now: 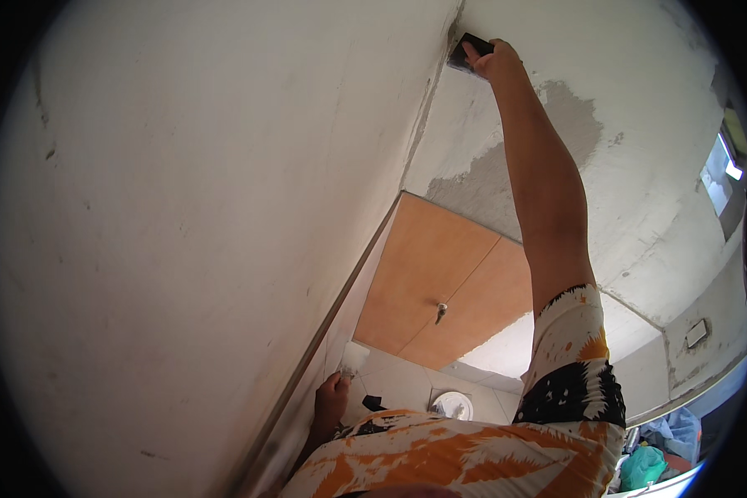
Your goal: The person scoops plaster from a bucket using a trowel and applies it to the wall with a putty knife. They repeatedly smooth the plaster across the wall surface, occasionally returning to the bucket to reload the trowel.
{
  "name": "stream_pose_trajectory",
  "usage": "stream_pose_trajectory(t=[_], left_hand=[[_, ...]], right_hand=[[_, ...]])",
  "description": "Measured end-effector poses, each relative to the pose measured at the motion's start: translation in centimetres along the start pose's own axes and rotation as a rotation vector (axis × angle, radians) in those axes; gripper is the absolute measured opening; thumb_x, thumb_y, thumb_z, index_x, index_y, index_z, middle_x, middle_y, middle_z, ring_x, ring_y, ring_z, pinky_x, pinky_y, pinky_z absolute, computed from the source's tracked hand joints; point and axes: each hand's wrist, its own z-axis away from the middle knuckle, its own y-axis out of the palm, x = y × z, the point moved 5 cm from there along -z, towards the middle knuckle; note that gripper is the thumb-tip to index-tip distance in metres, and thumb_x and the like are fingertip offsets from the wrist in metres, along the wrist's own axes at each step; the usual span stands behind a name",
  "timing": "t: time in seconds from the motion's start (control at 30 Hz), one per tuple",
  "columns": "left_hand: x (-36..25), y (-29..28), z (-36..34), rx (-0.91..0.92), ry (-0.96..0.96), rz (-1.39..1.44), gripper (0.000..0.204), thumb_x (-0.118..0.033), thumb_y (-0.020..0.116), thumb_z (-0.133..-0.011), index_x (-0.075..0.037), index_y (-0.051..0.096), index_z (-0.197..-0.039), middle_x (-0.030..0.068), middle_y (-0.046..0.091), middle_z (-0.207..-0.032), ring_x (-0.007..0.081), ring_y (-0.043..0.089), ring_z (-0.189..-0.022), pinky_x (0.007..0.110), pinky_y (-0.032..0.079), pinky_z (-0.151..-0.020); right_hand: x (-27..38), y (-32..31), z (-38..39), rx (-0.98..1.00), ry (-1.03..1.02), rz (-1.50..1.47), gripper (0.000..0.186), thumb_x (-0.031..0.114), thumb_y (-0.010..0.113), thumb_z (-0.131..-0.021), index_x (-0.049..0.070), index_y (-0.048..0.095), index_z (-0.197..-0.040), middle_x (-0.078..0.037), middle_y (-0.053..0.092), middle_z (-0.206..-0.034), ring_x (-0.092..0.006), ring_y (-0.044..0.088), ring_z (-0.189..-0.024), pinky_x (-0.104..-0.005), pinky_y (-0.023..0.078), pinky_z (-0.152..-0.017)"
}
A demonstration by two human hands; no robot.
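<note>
High up at the wall corner, my right hand [502, 61] grips a black putty spreader [465, 51], a flat rectangular piece held against the off-white wall [639, 158]. The fingers lie over its face, and its edge is close to the corner joint. Below it the wall carries a rough grey bare patch [473, 187]. Down low at the left, beside my body, my left hand [332, 398] is closed around a small tool with a pale, whitish blade [353, 361]; its handle is hidden in the fist.
Orange tiles [423, 257] with a small metal tap [441, 312] cover the wall's lower part. A white bucket [452, 405] stands on the floor. The large left wall [183, 207] ends in a long edge strip [324, 324]. Plastic bags [643, 467] lie at the lower right.
</note>
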Motion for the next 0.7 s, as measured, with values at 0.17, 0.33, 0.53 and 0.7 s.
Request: stream_pose_trajectory(t=[0.17, 0.33, 0.53, 0.7], left_hand=[[-1.3, 0.5, 0.6, 0.008, -0.037, 0.008, 0.027, -0.024, 0.056, -0.096, 0.003, 0.057, -0.093, 0.0139, 0.056, -0.072, 0.0190, 0.050, -0.066, 0.036, 0.044, -0.066], [-0.2, 1.5, 0.6, 0.027, -0.044, 0.074, 0.025, -0.023, 0.057, -0.096, 0.001, 0.057, -0.089, 0.0100, 0.057, -0.072, 0.0153, 0.052, -0.064, 0.034, 0.044, -0.062], [-3.3, 1.7, 0.1, 0.130, 0.033, 0.415, 0.036, -0.024, 0.054, -0.101, -0.001, 0.054, -0.129, 0.0075, 0.060, -0.076, 0.0119, 0.059, -0.067, 0.028, 0.051, -0.058], [-21.5, 0.0, -0.5, 0.308, 0.449, 0.641, 0.054, -0.014, 0.047, -0.105, -0.006, 0.028, -0.154, 0.0087, 0.061, -0.078, 0.0131, 0.057, -0.060, 0.029, 0.050, -0.056]], right_hand=[[2.7, 6.0, 0.6, -0.151, 0.117, -0.449, 0.042, 0.023, 0.039, -0.106, 0.007, 0.040, -0.144, -0.012, 0.042, -0.150, -0.0413, 0.039, -0.135, -0.0470, 0.044, -0.111], [5.4, 11.7, 3.4, 0.071, -0.169, 0.248, 0.036, 0.015, 0.043, -0.100, -0.017, 0.046, -0.117, -0.030, 0.056, -0.122, -0.0494, 0.060, -0.106, -0.0525, 0.061, -0.084], [5.5, 5.9, 18.1, 0.578, -0.178, 0.402, 0.040, 0.012, 0.033, -0.103, -0.015, 0.042, -0.131, -0.033, 0.053, -0.133, -0.0429, 0.059, -0.120, -0.0432, 0.060, -0.098], [7.0, -14.9, 26.9, 0.842, -0.054, 0.498, 0.039, 0.005, 0.047, -0.096, -0.002, 0.047, -0.134, -0.018, 0.065, -0.122, -0.0346, 0.068, -0.107, -0.0448, 0.062, -0.079]])
